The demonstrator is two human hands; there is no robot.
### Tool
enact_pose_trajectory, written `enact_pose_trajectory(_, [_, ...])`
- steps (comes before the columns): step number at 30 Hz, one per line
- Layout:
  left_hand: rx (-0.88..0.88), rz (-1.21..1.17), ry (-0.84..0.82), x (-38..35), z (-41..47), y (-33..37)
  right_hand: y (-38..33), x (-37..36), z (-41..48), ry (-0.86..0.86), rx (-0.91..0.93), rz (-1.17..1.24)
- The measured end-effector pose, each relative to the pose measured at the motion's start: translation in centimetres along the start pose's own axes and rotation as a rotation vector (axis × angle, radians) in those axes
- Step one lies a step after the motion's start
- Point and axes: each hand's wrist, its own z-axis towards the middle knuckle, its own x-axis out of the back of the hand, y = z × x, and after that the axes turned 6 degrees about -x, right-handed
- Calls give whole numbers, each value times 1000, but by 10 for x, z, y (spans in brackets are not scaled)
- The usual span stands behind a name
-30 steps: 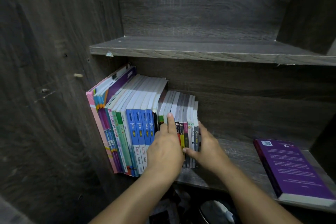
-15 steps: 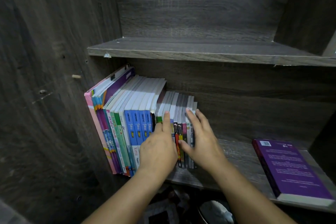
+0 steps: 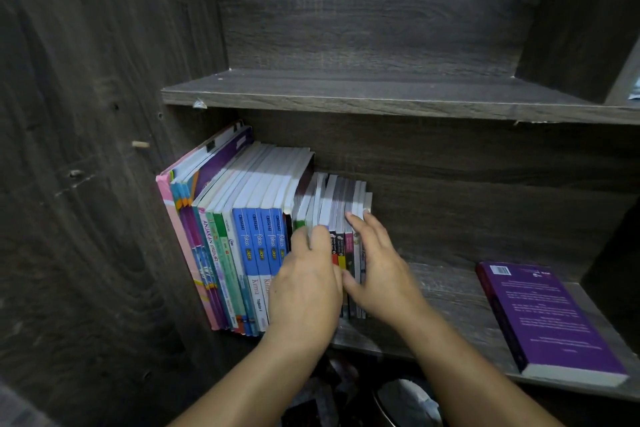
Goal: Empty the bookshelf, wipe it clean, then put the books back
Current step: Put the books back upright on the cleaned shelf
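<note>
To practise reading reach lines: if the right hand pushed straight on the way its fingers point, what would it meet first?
The short books, almost at once: fingertips of the right hand seem to touch their right end. Behind those, the back panel; depth is unclear.

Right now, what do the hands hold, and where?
The small books: left hand on their spine tops, right hand flat against the end cover.

Dark wood lower shelf (image 3: 446, 291): row of books (image 3: 249, 239) stands at the left end, leaning against the side wall; purple book (image 3: 550, 315) lies flat near the right end, well apart.
</note>
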Motion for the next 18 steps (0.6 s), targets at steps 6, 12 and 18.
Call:
enact_pose_trajectory(6, [39,32,-5,-3,12,-7,-5,2,3,-48,-25,19])
enact_pose_trajectory(12, [42,129,-125,-2,19,-7,-8,2,7,-55,-17,-28])
enact_pose_trajectory(18, [68,295,-323,21,13,-8,-16,2,10,-2,38,-216])
